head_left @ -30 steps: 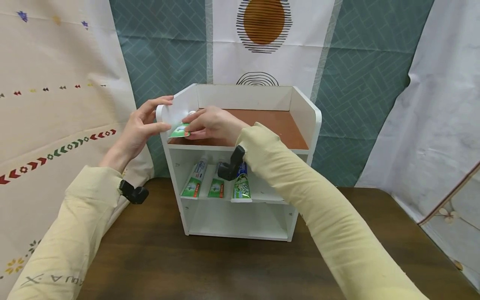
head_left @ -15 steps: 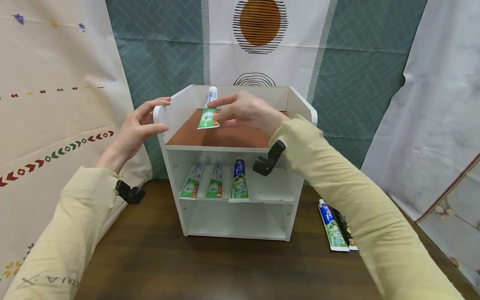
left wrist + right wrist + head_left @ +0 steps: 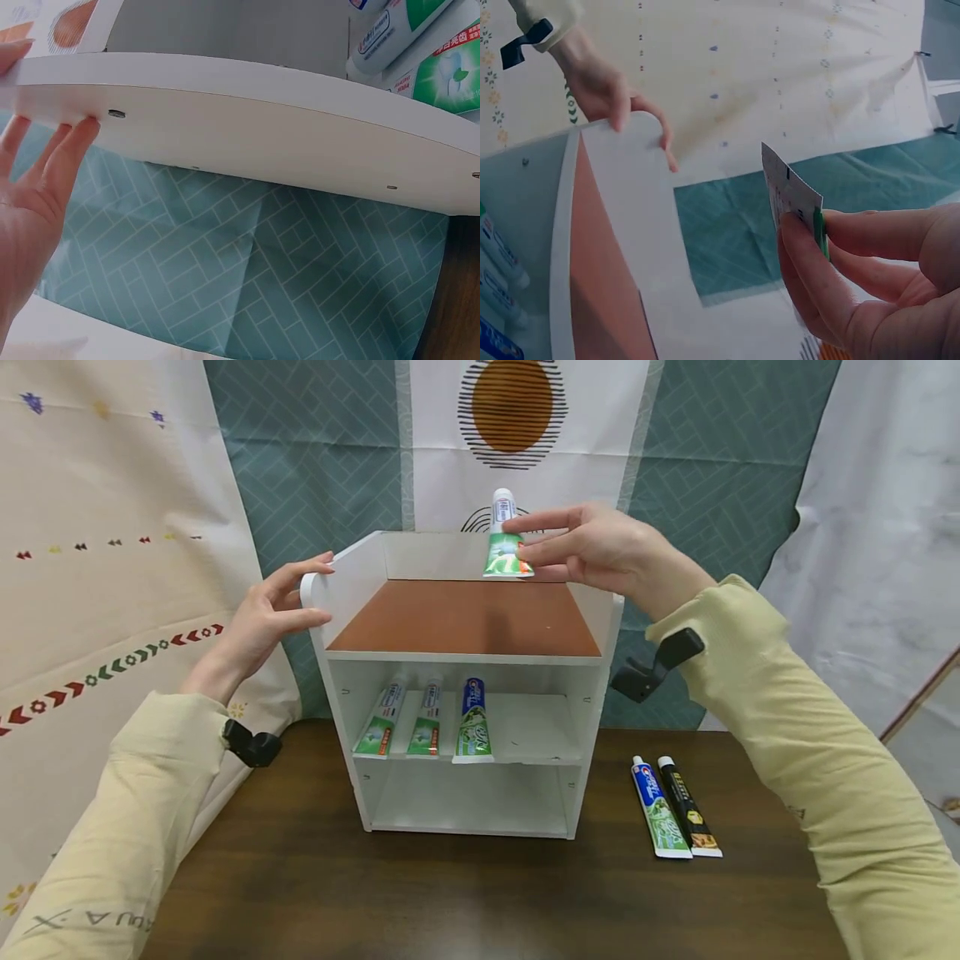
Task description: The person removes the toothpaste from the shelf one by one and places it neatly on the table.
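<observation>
Right hand (image 3: 607, 550): Pinching a green-and-white toothpaste tube (image 3: 504, 539) between thumb and fingers, at the side nearest the palm.

Tube's place: Held in the air above the brown top deck (image 3: 435, 618) of a white shelf unit (image 3: 468, 657), cap up and crimped end down; seen nearly edge-on from the right wrist.

Left hand (image 3: 258, 622): Holding the left side panel (image 3: 356, 585) by its upper front corner, with fingers spread, thumb at the front edge and one fingertip over the top rim; pressed to the panel's outer face with more fingertips, as viewed from the left wrist.

Middle shelf (image 3: 532, 727): Lined with three tubes, crimped ends toward the front edge; from the left, a green-and-white one (image 3: 381, 722), another green-and-white one (image 3: 425, 722) and a blue-and-green one (image 3: 473, 727).

Desk (image 3: 450, 902): Dark brown, set with a blue-and-green tube (image 3: 662, 814) and, just beside to the right, a black-and-gold tube (image 3: 690, 810), both to the right of the shelf unit.

Sleeves: Pale yellow on both arms, with dark lettering on the left one (image 3: 157, 785).

Backdrop: Hung with teal herringbone cloth (image 3: 322, 460), with a brown circle (image 3: 513, 406) on a white strip at center; cream patterned cloth (image 3: 112, 593) to the left.
</observation>
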A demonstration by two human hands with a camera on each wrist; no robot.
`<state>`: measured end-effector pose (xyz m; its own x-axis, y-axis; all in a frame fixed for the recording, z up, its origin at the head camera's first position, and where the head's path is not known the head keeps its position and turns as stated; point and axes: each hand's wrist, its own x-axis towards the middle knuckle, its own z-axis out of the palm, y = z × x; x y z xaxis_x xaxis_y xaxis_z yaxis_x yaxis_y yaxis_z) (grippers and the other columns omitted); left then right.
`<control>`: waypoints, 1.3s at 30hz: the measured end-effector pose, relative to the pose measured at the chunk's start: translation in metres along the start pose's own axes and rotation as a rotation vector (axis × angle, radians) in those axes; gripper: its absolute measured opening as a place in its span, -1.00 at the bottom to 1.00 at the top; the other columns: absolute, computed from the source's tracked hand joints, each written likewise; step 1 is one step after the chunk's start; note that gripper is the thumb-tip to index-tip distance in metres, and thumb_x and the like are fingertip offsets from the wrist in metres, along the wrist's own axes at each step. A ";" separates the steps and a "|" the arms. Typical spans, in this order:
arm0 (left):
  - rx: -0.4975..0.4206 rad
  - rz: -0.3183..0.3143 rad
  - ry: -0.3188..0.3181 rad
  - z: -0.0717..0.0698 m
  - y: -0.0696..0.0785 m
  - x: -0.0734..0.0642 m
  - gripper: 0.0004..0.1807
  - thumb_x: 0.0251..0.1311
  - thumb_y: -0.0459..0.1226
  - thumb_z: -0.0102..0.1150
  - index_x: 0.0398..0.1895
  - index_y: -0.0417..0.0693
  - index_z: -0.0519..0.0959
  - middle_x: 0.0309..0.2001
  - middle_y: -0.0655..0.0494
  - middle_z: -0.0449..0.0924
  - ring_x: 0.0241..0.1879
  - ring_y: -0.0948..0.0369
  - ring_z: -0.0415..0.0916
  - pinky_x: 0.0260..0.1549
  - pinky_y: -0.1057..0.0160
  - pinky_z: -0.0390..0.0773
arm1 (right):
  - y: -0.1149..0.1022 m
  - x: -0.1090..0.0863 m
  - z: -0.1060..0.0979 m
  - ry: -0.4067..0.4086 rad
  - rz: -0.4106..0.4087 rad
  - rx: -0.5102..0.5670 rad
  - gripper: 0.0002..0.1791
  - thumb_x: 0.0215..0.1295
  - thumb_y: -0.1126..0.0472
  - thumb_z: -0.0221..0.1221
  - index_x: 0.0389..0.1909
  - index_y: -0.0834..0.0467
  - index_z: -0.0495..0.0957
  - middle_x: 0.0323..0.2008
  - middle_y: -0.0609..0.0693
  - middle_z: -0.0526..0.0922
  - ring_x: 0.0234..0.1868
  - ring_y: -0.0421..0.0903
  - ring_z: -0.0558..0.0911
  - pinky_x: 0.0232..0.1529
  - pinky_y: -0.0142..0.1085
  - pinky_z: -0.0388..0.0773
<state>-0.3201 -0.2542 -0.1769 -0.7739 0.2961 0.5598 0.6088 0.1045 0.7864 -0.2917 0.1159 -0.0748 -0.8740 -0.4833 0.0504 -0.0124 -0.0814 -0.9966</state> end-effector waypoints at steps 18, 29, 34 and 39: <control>-0.036 -0.049 0.003 0.002 -0.004 -0.001 -0.46 0.10 -0.47 0.13 0.17 0.07 0.38 0.22 -0.01 0.12 -0.09 0.06 0.37 -0.30 0.31 0.46 | 0.003 -0.063 -0.091 0.091 -0.030 -0.024 -0.66 0.14 0.53 0.10 -0.06 0.22 0.57 0.17 0.17 0.11 -0.18 0.01 0.56 -0.20 -0.29 0.48; -0.028 -0.059 0.009 0.000 -0.005 -0.003 -0.46 0.11 -0.44 0.13 0.18 0.11 0.37 0.21 -0.01 0.13 -0.06 0.07 0.34 -0.29 0.32 0.46 | 0.021 -0.084 -0.139 0.142 0.026 0.031 -0.64 0.23 0.53 0.00 -0.05 0.16 0.58 0.17 0.10 0.01 -0.15 0.00 0.51 -0.14 -0.27 0.45; 0.015 -0.058 -0.008 0.001 -0.005 -0.003 -0.46 0.14 -0.41 0.10 0.20 0.16 0.33 0.22 -0.01 0.12 -0.04 0.04 0.32 -0.27 0.29 0.45 | 0.039 -0.091 -0.153 0.115 0.044 0.031 -0.62 0.25 0.53 -0.03 -0.04 0.14 0.58 0.14 0.11 0.11 -0.15 0.00 0.53 -0.15 -0.29 0.45; -0.016 -0.052 -0.029 0.002 -0.006 -0.002 -0.45 0.17 -0.42 0.07 0.22 0.16 0.30 0.23 -0.03 0.08 -0.02 0.00 0.26 -0.31 0.30 0.48 | 0.063 -0.098 -0.168 0.064 0.057 -0.045 -0.59 0.25 0.52 -0.03 -0.04 0.08 0.59 0.03 0.07 0.32 -0.17 -0.02 0.53 -0.15 -0.28 0.45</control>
<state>-0.3219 -0.2534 -0.1835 -0.7986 0.3184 0.5108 0.5652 0.1051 0.8182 -0.2878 0.3044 -0.1539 -0.9031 -0.4292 -0.0095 0.0179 -0.0155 -0.9997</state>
